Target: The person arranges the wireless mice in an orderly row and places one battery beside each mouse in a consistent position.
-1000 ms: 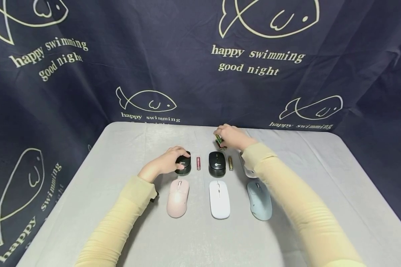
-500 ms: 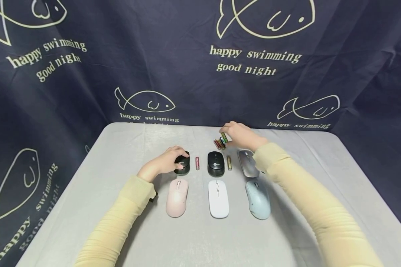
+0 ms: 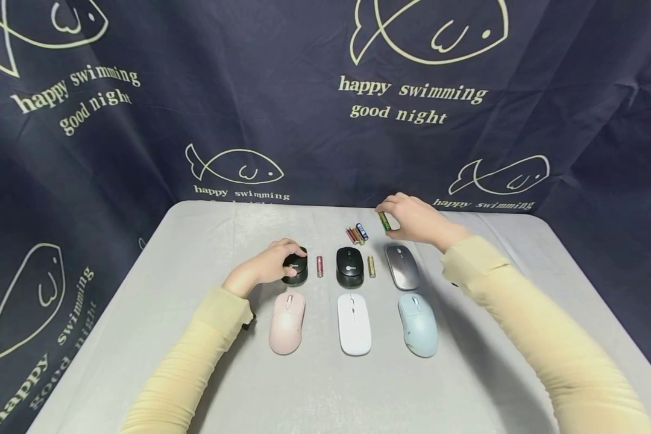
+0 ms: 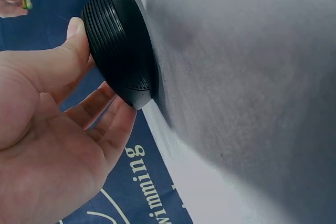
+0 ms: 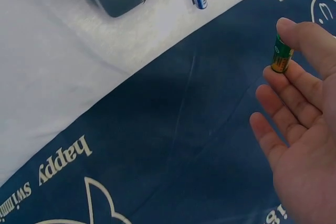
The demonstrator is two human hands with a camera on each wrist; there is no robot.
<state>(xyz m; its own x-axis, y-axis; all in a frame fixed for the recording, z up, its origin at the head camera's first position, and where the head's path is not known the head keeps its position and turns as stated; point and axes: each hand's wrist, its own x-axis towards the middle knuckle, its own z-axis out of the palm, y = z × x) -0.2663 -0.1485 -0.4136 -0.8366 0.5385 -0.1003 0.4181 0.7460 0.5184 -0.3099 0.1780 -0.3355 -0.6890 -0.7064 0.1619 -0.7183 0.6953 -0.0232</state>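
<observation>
My left hand [image 3: 266, 263] holds a black computer mouse [image 3: 298, 270] at the left end of the back row. In the left wrist view, thumb and fingers lie on opposite sides of its ribbed body [image 4: 118, 45]. Farther back, my right hand [image 3: 420, 222] pinches a green battery [image 3: 384, 221] between thumb and fingertips, above the table. The right wrist view shows this battery [image 5: 282, 55] with the lower fingers spread away from it. Left of that hand lies a small cluster of batteries [image 3: 352, 235], including a blue one [image 3: 361, 231].
A red battery [image 3: 320, 266] and a gold battery [image 3: 371, 266] flank a second black mouse [image 3: 349, 265]. To their right lies a grey mouse [image 3: 402, 268]. Pink [image 3: 287, 325], white [image 3: 354, 325] and light blue mice [image 3: 419, 327] form the front row. A dark curtain [image 3: 314, 120] hangs behind.
My right hand has lifted the green battery from the cluster and carried it right, uncovering the other batteries and the grey mouse. The left hand stays on the black mouse.
</observation>
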